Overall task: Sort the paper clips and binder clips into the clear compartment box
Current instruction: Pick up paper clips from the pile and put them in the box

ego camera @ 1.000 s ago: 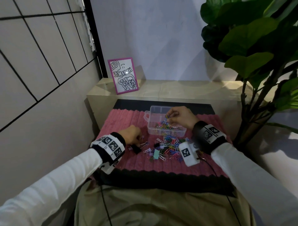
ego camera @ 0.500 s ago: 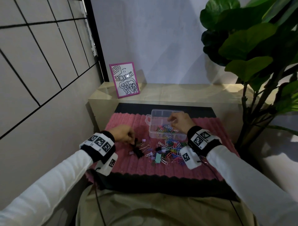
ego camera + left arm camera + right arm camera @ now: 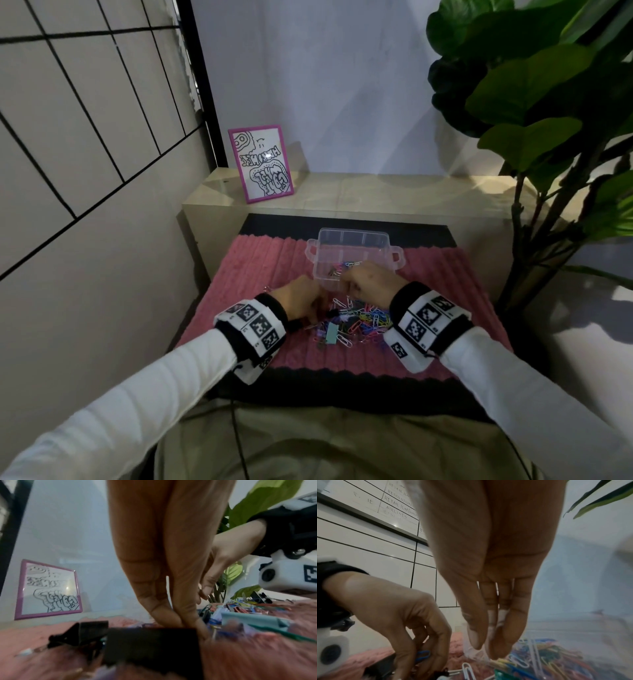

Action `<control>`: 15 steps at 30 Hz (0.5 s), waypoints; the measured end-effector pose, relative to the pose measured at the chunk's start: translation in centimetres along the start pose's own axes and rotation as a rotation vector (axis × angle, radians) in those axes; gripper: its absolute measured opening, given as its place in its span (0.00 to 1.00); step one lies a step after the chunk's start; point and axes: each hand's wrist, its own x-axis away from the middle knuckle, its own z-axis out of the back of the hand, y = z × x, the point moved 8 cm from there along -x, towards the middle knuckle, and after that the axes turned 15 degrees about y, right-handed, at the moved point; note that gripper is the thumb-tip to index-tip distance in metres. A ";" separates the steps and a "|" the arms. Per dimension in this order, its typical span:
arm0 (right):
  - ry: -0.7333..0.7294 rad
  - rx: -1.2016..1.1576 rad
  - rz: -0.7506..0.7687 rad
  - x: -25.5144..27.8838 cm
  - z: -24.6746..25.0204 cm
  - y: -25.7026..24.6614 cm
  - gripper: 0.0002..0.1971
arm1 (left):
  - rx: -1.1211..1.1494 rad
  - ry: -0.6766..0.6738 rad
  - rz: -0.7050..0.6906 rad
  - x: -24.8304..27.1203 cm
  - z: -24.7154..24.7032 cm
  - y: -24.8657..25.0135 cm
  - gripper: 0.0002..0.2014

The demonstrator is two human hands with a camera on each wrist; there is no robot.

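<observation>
head view: a clear compartment box (image 3: 354, 255) sits at the far middle of a pink ribbed mat (image 3: 260, 263) on the desk (image 3: 346, 221), with a few coloured paper clips in its near compartments. just in front of it lies a loose pile of paper clips (image 3: 366, 320) and binder clips, among them a mint binder clip (image 3: 331, 333). the left hand (image 3: 301, 301) is down at the left edge of the pile; the right hand (image 3: 370, 282) is at the box's near wall, above the far edge of the pile. a pink-framed drawing (image 3: 262, 163) leans on the far ledge, and a leafy plant (image 3: 534, 89) stands at right.

left wrist view: the left hand (image 3: 171, 574) points down, thumb and fingertips pressed together on the top edge of a black binder clip (image 3: 150, 646); a second black clip (image 3: 85, 631) lies just left of it. the mat is blurred here.

right wrist view: the right hand (image 3: 494, 588) hangs with fingers bunched and pointing down, tips just above a yellow paper clip (image 3: 503, 660); it seems to hold nothing, though the tips are hard to read. the left hand, at left, has its fingers curled down onto the black clip.
</observation>
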 end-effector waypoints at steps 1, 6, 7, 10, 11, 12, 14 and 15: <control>-0.011 -0.004 -0.007 0.1 -0.1 0.4 0.08 | -0.028 -0.012 -0.005 0.0 -0.2 0.1 0.13; -0.142 -0.034 -0.018 1.0 -1.5 0.9 0.09 | -0.081 -0.115 -0.031 -0.3 -1.0 0.0 0.11; -0.167 -0.016 -0.009 1.1 -1.9 0.8 0.11 | -0.072 -0.126 -0.029 -0.3 -0.9 -0.2 0.11; -0.209 0.006 -0.001 1.1 -3.1 0.7 0.14 | 0.029 -0.126 0.017 -0.2 -0.5 -1.4 0.11; -0.219 0.002 -0.013 1.2 -3.3 0.7 0.13 | 0.093 -0.117 0.035 -0.2 -0.3 -1.8 0.10; -0.222 -0.001 -0.019 1.2 -3.5 0.7 0.12 | 0.166 -0.103 0.057 -0.1 0.1 -2.2 0.09; -0.198 -0.028 -0.029 1.0 -3.4 0.8 0.09 | 0.303 -0.051 0.092 -0.3 1.5 -2.8 0.07; -0.172 -0.058 -0.041 0.9 -3.1 0.9 0.07 | 0.353 -0.020 0.101 -0.6 2.4 -3.0 0.06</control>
